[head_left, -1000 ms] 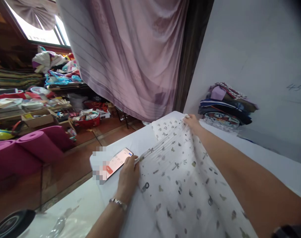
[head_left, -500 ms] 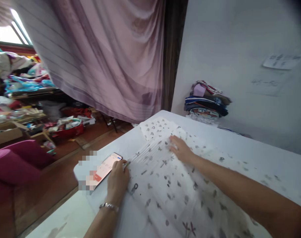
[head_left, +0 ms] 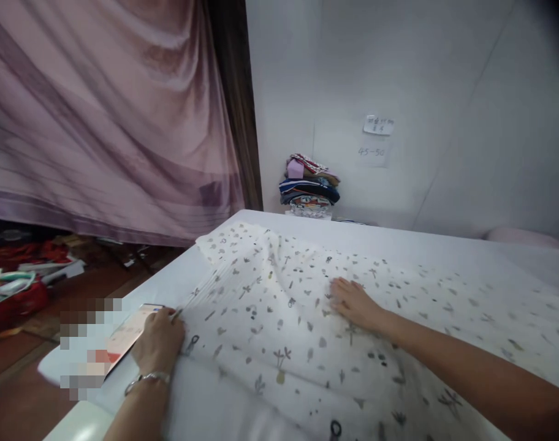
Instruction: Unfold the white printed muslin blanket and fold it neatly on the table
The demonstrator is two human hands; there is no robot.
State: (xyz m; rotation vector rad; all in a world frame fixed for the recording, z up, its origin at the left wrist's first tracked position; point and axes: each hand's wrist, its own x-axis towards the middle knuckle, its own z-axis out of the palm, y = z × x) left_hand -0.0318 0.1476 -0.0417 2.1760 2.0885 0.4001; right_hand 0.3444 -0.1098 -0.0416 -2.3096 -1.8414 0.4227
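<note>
A thin white cloth (head_left: pixel 265 331) printed with small grey and brown plant motifs lies spread over a white table (head_left: pixel 201 398). My left hand (head_left: pixel 162 340), with a metal bracelet on its wrist, grips the cloth's left edge; fine folds run from there towards the far corner. My right hand (head_left: pixel 353 301) lies flat on the middle of the cloth, palm down and fingers stretched out. Just left of my left hand, a phone (head_left: pixel 130 331) with a lit screen rests on the table, partly blurred out by pixel blocks.
A stack of folded fabrics (head_left: pixel 309 187) stands beyond the table's far edge, by the white wall with paper notes (head_left: pixel 376 125). A pink curtain (head_left: pixel 123 122) hangs at the far left. Below it, a red basket (head_left: pixel 31 300) of items sits on the brown floor.
The view has turned to the right. My right hand has slid rightward over the cloth, which lies more spread out. My left hand stays at the left edge beside the phone.
</note>
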